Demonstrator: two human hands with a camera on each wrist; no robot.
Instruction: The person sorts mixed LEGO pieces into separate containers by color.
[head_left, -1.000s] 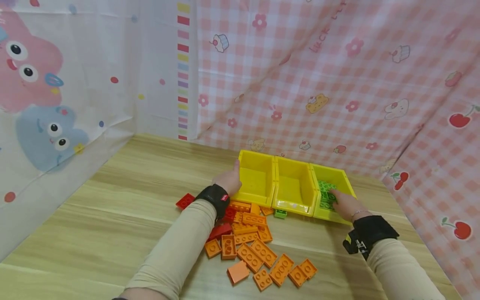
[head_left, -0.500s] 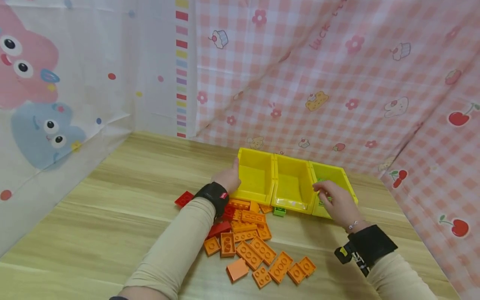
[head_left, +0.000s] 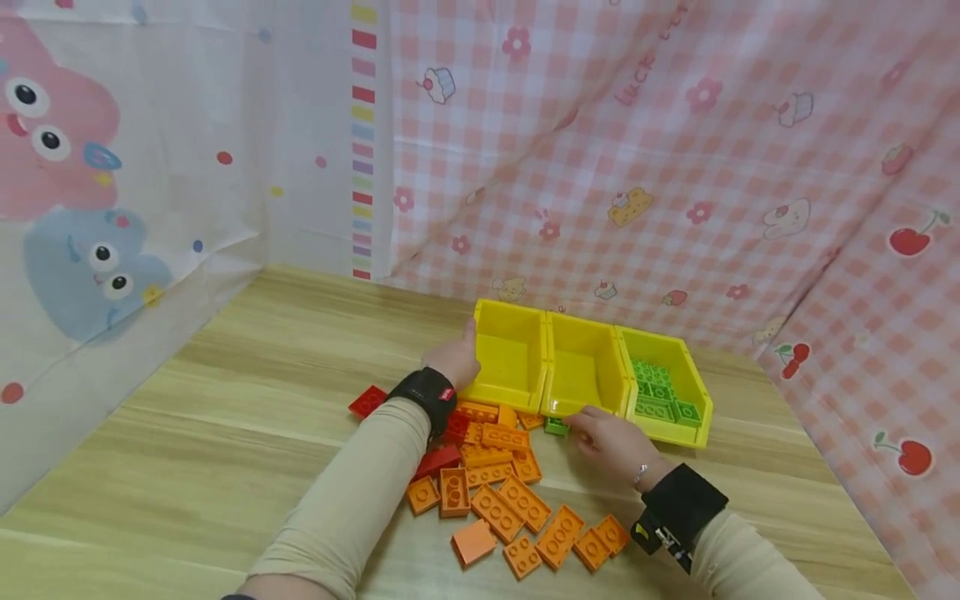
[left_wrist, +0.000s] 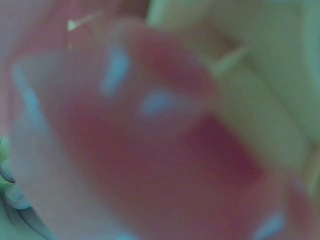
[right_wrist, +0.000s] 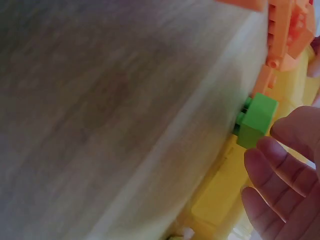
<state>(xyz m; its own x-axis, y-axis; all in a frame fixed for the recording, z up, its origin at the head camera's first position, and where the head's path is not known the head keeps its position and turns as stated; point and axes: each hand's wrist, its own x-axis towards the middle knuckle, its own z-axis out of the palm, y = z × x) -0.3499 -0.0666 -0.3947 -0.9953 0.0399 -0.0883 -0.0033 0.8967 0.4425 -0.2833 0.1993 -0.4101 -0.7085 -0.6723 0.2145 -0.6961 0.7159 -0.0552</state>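
In front of me lies a pale wood-grain worktop (head_left: 225, 433), its boards running from nine o'clock to three o'clock. At twelve and around to three o'clock hangs a pink checked cloth (head_left: 637, 167) printed with flowers, cupcakes and cherries. At ten o'clock hangs a white sheet (head_left: 187, 125) with a pink and a blue cartoon creature, and a strip of coloured stripes (head_left: 365, 142) down its edge. Soft, even light falls over it all
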